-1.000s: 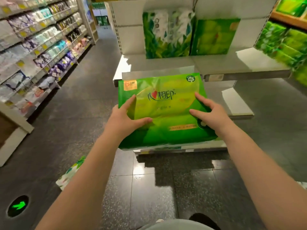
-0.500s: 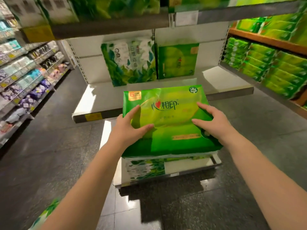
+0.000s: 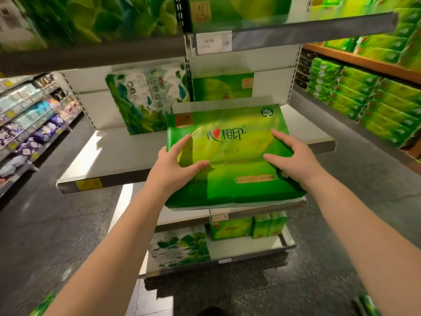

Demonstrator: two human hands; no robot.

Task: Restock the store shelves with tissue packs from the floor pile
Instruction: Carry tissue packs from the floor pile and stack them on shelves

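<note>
I carry a large green tissue pack (image 3: pixel 230 156) flat in front of me, over the front edge of the white middle shelf (image 3: pixel 109 156). My left hand (image 3: pixel 175 165) grips its left side, thumb on top and fingers spread over the wrapper. Over on the right side, my right hand (image 3: pixel 289 160) grips it the same way. At the back of that shelf stand a white-and-green leaf-print pack (image 3: pixel 148 99) and a green pack (image 3: pixel 223 86).
An upper shelf (image 3: pixel 296 35) with green packs and a price tag hangs just above. Lower shelves hold more packs (image 3: pixel 230 229). Stacked green packs (image 3: pixel 364 103) fill the right-hand rack. An aisle rack (image 3: pixel 29 124) runs at left. Pack corners (image 3: pixel 43 306) lie on the dark floor.
The view has lifted and closed in on the shelving. The pack in both hands has risen from the bottom shelf level to the middle shelf's front edge.
</note>
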